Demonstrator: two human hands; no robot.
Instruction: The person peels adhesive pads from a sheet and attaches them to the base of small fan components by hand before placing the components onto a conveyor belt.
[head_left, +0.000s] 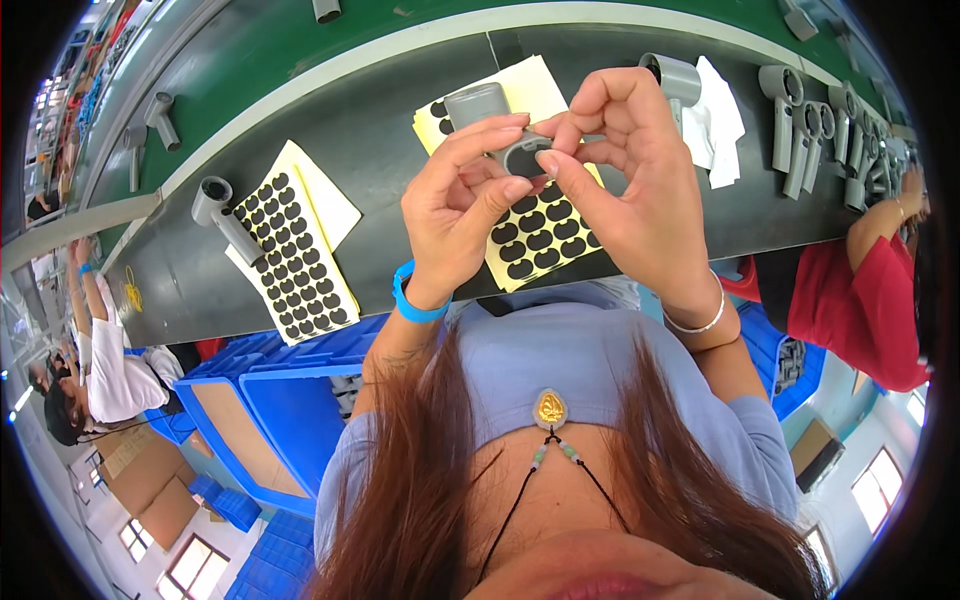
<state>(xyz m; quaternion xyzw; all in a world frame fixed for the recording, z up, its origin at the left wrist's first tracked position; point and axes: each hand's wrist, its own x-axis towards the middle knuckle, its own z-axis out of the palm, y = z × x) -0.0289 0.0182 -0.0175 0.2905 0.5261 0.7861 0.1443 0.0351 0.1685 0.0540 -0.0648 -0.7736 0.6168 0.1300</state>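
My left hand [455, 205] is closed around a grey plastic hair-dryer-shaped housing [476, 102], held above the bench. Its rounded end faces me, with a dark, oval-looking face [526, 158] inside a grey rim. My right hand [635, 180] is closed at that same end, its thumb tip at the edge of the dark face and its curled fingers by the far side. Whether a loose sticker is between these fingers is hidden. Under my hands lies a yellow sheet of black stickers [540, 240]. Yellow backing paper [535, 85] lies behind the housing.
Another sticker sheet [290, 255] lies on the dark bench [385, 165] at left, beside a grey housing [222, 215]. Several housings [800, 130] stand at right, near a white cloth [712, 125]. Blue crates [250, 400] are below. Co-workers sit at left [115, 370] and right [865, 310].
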